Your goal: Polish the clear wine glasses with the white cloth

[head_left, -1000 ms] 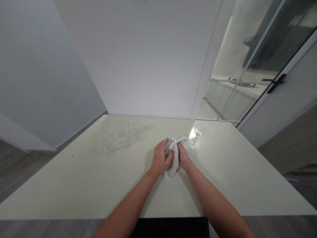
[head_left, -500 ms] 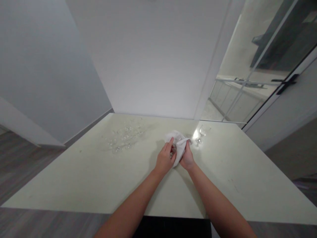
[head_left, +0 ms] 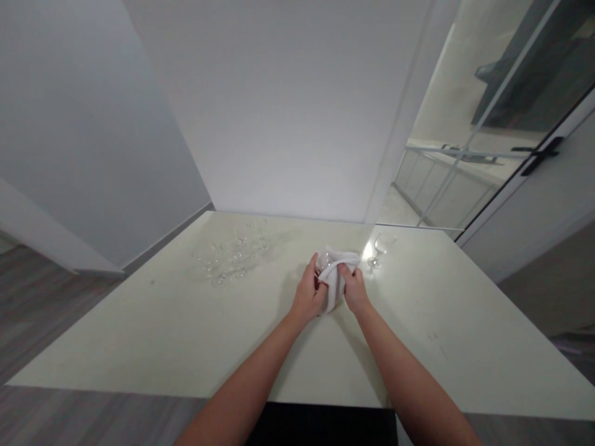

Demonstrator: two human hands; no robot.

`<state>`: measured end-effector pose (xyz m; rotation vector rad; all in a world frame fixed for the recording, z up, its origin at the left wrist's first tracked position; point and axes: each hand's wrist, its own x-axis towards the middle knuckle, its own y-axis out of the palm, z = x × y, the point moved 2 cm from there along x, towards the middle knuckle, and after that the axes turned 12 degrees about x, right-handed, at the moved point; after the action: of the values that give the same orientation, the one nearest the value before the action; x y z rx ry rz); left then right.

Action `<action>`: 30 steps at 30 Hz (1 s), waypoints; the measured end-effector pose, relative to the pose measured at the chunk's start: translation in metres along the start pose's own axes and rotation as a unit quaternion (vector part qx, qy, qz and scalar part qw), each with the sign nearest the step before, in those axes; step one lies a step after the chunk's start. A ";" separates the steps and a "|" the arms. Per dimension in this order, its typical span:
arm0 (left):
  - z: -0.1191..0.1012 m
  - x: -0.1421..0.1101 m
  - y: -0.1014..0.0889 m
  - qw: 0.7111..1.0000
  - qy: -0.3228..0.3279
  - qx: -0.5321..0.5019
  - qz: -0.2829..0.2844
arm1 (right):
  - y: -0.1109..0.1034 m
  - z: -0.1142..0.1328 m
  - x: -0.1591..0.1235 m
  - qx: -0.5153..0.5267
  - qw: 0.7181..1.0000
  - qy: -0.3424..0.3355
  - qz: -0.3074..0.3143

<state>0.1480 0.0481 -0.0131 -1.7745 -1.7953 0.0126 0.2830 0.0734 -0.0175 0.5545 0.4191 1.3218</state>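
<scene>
My left hand [head_left: 307, 292] is closed around a clear glass [head_left: 326, 260], probably stemmed, whose lower part is hidden by fingers and cloth. A white cloth [head_left: 335, 288] wraps the near and right sides of the glass. With thumb on top, my right hand [head_left: 355, 290] grips the cloth and presses it against the glass. Just beyond my right hand, a stemmed glass [head_left: 380, 246] stands upright on the white table [head_left: 186, 334]. Several more clear stemmed glasses [head_left: 239, 248] stand in a group on the table's left side.
A white wall panel [head_left: 288, 124] rises behind the table's back edge. To the right is a glass-paned door with a black handle [head_left: 542, 155]. Something black [head_left: 325, 424] sits at the near edge, between my forearms.
My right hand has shifted its grip, its thumb now over the cloth's edge. The cloth has turned around the glass, and more of the glass shows at the top.
</scene>
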 end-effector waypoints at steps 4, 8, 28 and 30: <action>0.001 0.003 -0.001 0.986 -0.108 -0.125 -0.024 | 0.002 0.002 0.001 0.125 0.990 0.047 -0.045; 0.000 0.008 -0.005 0.967 -0.172 -0.186 0.017 | 0.008 0.004 -0.002 0.194 0.969 0.154 0.015; -0.004 0.009 -0.014 0.967 -0.143 -0.203 -0.054 | 0.009 0.029 -0.013 0.168 0.964 0.180 0.104; -0.006 0.006 -0.013 0.969 -0.130 -0.207 -0.041 | 0.007 0.030 -0.012 0.177 0.964 0.152 0.129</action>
<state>0.1396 0.0500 -0.0001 -2.0588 -2.1815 -0.1837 0.2922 0.0586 0.0106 0.7219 0.8723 1.6018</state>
